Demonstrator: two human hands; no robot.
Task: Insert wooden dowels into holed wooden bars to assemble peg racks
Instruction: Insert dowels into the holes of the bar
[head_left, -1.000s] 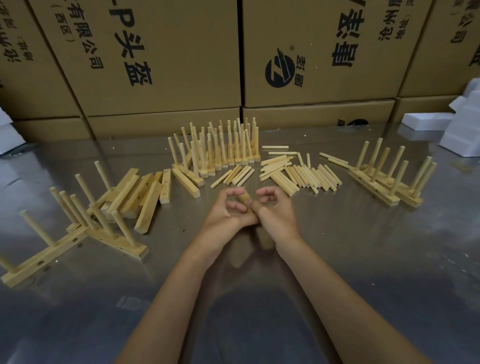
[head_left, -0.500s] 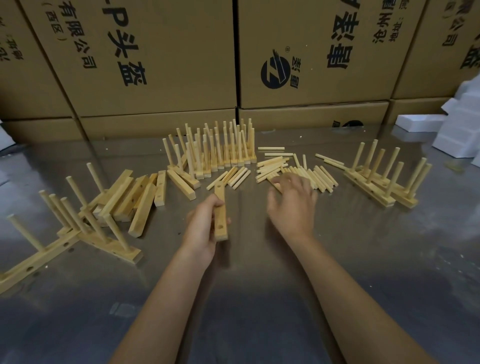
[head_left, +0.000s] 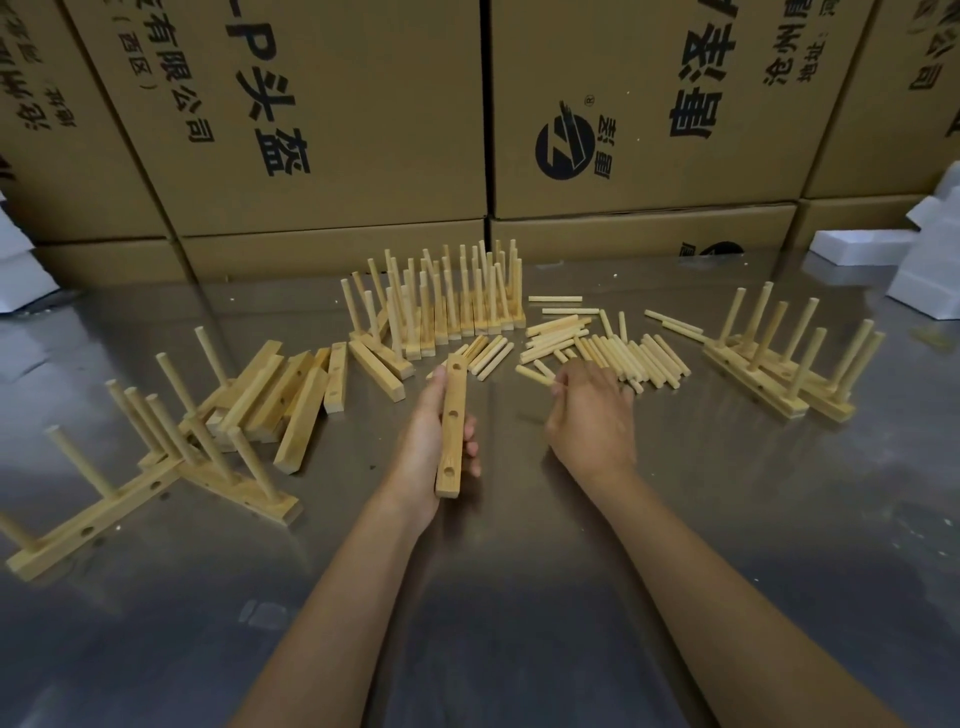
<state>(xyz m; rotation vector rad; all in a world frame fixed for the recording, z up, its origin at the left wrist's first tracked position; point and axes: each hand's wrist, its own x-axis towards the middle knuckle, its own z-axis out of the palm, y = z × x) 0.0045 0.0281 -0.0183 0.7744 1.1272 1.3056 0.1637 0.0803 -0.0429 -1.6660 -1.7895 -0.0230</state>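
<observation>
At the far left of the frame, finished peg racks lie on the surface, with a heap of holed bars just beside them. In the centre, the left hand has its grip wrapped round one holed bar, lifted off the surface with three empty holes facing up. The bar looks light, stiff and unlikely to bend; holding it mid-length, as now, should leave the holes free. Right of centre, the right hand hovers over the loose dowels, and a dowel sticks out at its fingertips, though I cannot tell whether they pinch it. Dowels are thin, smooth and apt to roll, so a pinch near one end seems best. The surface is shiny metal and probably slick. More racks sit at right; cardboard boxes fill the top.
</observation>
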